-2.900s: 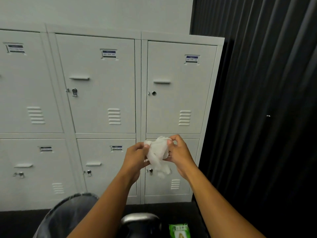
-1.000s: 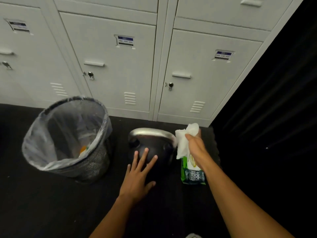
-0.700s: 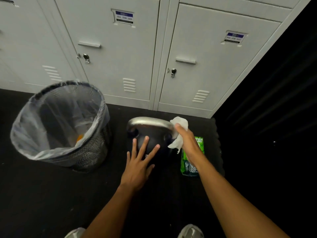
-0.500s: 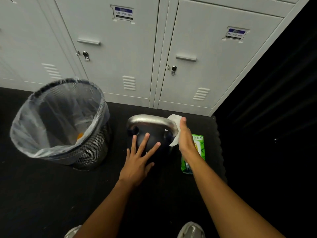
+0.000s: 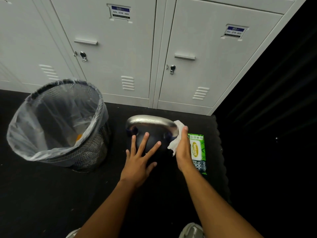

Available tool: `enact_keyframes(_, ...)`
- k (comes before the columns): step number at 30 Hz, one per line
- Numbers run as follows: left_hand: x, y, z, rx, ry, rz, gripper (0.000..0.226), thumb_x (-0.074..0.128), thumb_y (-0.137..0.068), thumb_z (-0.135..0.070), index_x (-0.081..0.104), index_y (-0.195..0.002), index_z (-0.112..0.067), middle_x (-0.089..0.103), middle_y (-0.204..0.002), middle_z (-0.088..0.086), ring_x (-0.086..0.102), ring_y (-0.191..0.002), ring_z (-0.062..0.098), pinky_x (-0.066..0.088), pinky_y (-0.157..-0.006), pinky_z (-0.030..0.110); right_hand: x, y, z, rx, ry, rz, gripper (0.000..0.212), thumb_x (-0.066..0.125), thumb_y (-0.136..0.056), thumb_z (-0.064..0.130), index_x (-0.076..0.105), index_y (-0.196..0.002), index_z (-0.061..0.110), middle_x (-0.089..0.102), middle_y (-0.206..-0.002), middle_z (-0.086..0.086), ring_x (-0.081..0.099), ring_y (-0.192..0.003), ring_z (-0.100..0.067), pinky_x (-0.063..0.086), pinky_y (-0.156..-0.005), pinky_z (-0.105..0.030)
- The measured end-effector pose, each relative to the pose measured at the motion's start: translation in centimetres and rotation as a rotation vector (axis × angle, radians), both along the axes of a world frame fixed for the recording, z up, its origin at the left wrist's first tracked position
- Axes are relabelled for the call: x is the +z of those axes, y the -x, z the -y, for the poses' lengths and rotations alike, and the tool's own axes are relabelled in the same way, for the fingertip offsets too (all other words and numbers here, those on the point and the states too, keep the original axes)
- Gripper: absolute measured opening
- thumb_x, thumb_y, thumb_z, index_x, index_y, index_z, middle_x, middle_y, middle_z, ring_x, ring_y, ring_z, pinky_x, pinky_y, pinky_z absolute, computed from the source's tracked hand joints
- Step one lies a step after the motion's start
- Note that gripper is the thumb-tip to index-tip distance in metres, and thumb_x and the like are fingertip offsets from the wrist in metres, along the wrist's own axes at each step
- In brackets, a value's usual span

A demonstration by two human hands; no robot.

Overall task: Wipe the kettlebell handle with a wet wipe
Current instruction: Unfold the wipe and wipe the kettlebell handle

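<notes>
The kettlebell (image 5: 154,140) sits on the floor, with the bin (image 5: 89,152) at its 9 o'clock and the wipe pack (image 5: 197,152) at its 3 o'clock. The left hand (image 5: 137,162) lies flat with fingers spread on the ball, likely to steady it. The right hand (image 5: 183,150) presses the wet wipe (image 5: 179,126) against the handle (image 5: 151,121) at its 3 o'clock bend. Whether its fingers curl round the handle is hidden. A second ago the wipe was still off the handle.

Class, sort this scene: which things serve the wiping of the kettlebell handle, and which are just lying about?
In use: kettlebell handle; wet wipe, held against its right end by the right hand; left hand, flat on the kettlebell.
Lying about: green wipes pack beside the kettlebell; lined mesh bin; lockers.
</notes>
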State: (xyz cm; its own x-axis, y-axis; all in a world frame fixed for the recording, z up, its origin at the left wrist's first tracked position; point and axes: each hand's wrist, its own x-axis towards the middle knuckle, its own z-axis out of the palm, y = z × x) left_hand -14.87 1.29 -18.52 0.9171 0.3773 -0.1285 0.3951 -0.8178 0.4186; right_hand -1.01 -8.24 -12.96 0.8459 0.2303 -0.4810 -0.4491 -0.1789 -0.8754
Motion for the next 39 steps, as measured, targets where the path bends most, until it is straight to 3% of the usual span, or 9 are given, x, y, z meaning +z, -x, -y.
enact_keyframes(6,0.4,-0.3,0.2,-0.001,-0.027,-0.039,0.083,0.053,-0.099,-0.048,-0.012,-0.150,-0.061,-0.040,-0.159,-0.015,-0.043,-0.144,0.033,0.011,-0.118,0.070,4.6,-3.1,-2.1,0.362,0.250,0.124,0.040,0.036,-0.100,0.041,0.072,-0.084,0.034,0.071,-0.088,0.000,0.066,-0.094,-0.024,0.049,-0.084,-0.035)
enact_keyframes(11,0.7,-0.6,0.2,-0.029,-0.058,-0.087,0.087,0.052,-0.099,-0.049,-0.019,-0.150,-0.058,-0.043,-0.158,-0.010,-0.039,-0.144,0.041,0.014,-0.118,0.070,3.3,-0.2,-1.5,0.340,0.239,0.553,0.039,0.030,-0.106,0.042,0.056,-0.131,0.028,0.056,-0.119,0.006,0.054,-0.117,-0.018,0.044,-0.095,-0.033)
enact_keyframes(14,0.6,-0.7,0.1,-0.043,-0.061,-0.093,0.090,0.054,-0.099,-0.047,-0.019,-0.150,-0.056,-0.043,-0.158,-0.009,-0.038,-0.143,0.043,0.013,-0.119,0.070,1.0,1.9,-0.3,0.322,0.071,0.736,0.038,0.027,-0.106,0.043,0.038,-0.141,0.054,0.040,-0.145,0.023,0.037,-0.138,-0.003,0.032,-0.111,-0.025)
enact_keyframes(17,0.8,-0.8,0.0,-0.059,-0.104,-0.111,0.089,0.053,-0.100,-0.045,-0.019,-0.152,-0.053,-0.043,-0.158,-0.007,-0.036,-0.144,0.044,0.012,-0.121,0.067,0.8,2.8,0.1,0.149,-0.091,0.508,0.044,0.030,-0.104,0.044,0.048,-0.143,0.035,0.051,-0.144,0.007,0.044,-0.136,-0.009,0.038,-0.106,-0.021)
enact_keyframes(22,0.9,-0.8,0.3,-0.037,-0.110,-0.123,0.088,0.051,-0.100,-0.046,-0.020,-0.152,-0.054,-0.045,-0.157,-0.007,-0.037,-0.144,0.044,0.010,-0.122,0.064,4.0,0.0,-0.5,0.020,0.069,-0.103,0.045,0.027,-0.106,0.046,0.059,-0.109,0.015,0.059,-0.090,-0.003,0.055,-0.084,-0.015,0.041,-0.069,-0.026)
enact_keyframes(27,1.2,-0.8,0.3,-0.040,-0.110,-0.127,0.089,0.051,-0.100,-0.047,-0.022,-0.150,-0.056,-0.046,-0.156,-0.009,-0.036,-0.144,0.043,0.010,-0.122,0.064,4.8,-2.2,-2.7,0.246,0.329,0.100,0.040,0.035,-0.099,0.040,0.066,-0.090,0.017,0.068,-0.106,-0.016,0.062,-0.098,-0.031,0.050,-0.092,-0.043)
enact_keyframes(34,1.1,-0.5,0.0,-0.050,-0.112,-0.107,0.099,0.055,-0.098,-0.047,-0.034,-0.140,-0.061,-0.041,-0.160,-0.009,-0.032,-0.147,0.041,0.014,-0.122,0.063,1.4,2.2,-0.3,0.367,0.235,0.904,0.042,0.032,-0.107,0.032,0.041,-0.147,0.034,0.040,-0.152,0.002,0.034,-0.140,-0.013,0.032,-0.111,-0.025)
enact_keyframes(36,1.3,-0.5,-0.1,-0.053,-0.100,-0.106,0.096,0.055,-0.099,-0.046,-0.028,-0.145,-0.059,-0.041,-0.159,-0.011,-0.032,-0.147,0.041,0.014,-0.122,0.062,-0.1,2.4,0.5,0.352,0.131,0.911,0.044,0.033,-0.107,0.028,0.036,-0.151,0.036,0.033,-0.159,0.004,0.026,-0.147,-0.009,0.025,-0.115,-0.019)
enact_keyframes(39,1.5,-0.5,0.0,-0.047,-0.078,-0.107,0.089,0.055,-0.099,-0.043,-0.017,-0.150,-0.058,-0.042,-0.158,-0.012,-0.033,-0.146,0.040,0.012,-0.122,0.061,-0.7,1.9,0.8,0.147,0.066,0.536,0.044,0.032,-0.103,0.043,0.054,-0.136,0.024,0.056,-0.140,-0.002,0.051,-0.130,-0.013,0.040,-0.102,-0.024)
